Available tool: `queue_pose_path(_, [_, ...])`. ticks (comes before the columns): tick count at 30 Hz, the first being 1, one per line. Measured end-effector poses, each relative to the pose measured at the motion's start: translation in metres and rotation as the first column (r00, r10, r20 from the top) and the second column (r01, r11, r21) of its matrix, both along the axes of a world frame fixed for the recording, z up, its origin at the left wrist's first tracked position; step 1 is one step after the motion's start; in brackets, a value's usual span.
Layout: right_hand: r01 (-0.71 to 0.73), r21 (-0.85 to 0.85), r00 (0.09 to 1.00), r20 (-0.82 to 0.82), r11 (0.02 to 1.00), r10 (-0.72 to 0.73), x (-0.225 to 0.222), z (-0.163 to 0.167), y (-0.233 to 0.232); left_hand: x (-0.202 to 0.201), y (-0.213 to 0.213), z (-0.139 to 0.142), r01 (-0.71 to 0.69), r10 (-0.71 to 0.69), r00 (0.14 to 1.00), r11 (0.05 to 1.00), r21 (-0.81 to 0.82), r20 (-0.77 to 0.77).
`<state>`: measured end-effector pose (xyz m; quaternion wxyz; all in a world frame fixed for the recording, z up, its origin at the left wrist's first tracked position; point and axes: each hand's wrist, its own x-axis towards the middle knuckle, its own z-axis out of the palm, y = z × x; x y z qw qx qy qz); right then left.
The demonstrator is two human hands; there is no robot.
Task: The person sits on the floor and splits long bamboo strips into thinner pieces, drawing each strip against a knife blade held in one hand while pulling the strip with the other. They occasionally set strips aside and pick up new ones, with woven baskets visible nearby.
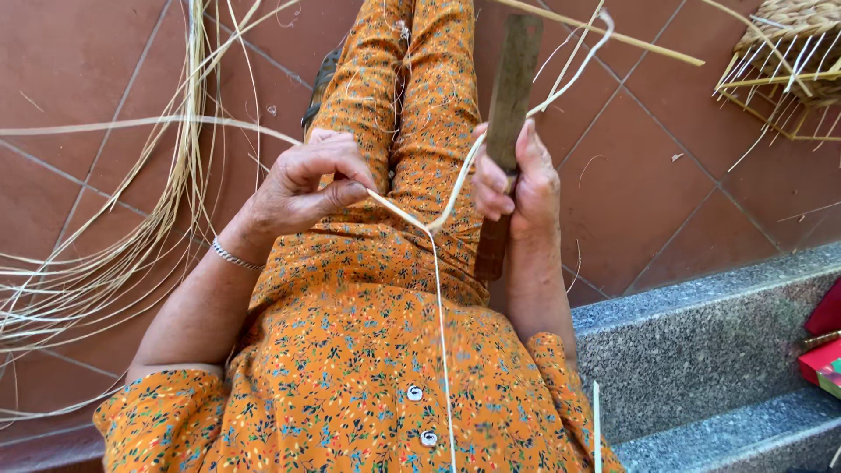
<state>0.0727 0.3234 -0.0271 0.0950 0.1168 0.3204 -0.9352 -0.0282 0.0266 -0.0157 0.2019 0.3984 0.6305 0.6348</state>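
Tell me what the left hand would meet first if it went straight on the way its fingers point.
Probably the right hand gripping the flat blade; the left hand points along the pale strip towards it, though depth is unclear.

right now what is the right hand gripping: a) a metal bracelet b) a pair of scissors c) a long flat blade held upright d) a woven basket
c: the right hand is closed around a long flat blade that points up past the fingers, with a pale strip running against it from the pinch of the left hand.
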Motion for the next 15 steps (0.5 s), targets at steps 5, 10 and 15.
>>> queue_pose_path(5, [0.074,-0.040,0.995,0.069,0.996,-0.071,-0.012,-0.030,0.017,0.002,-0.002,-0.015,0.044,-0.046,0.993,0.999,0.023,0.109])
queue_pose_path(10, [0.101,0.025,0.986,0.130,0.995,-0.103,-0.019,-0.042,0.028,0.000,0.002,-0.018,0.087,-0.088,0.995,0.996,0.030,0.039])
queue_pose_path(15, [0.070,-0.357,0.992,-0.077,0.932,-0.104,-0.012,-0.027,0.030,0.008,0.006,-0.020,-0.064,0.061,0.968,0.998,0.004,0.243])
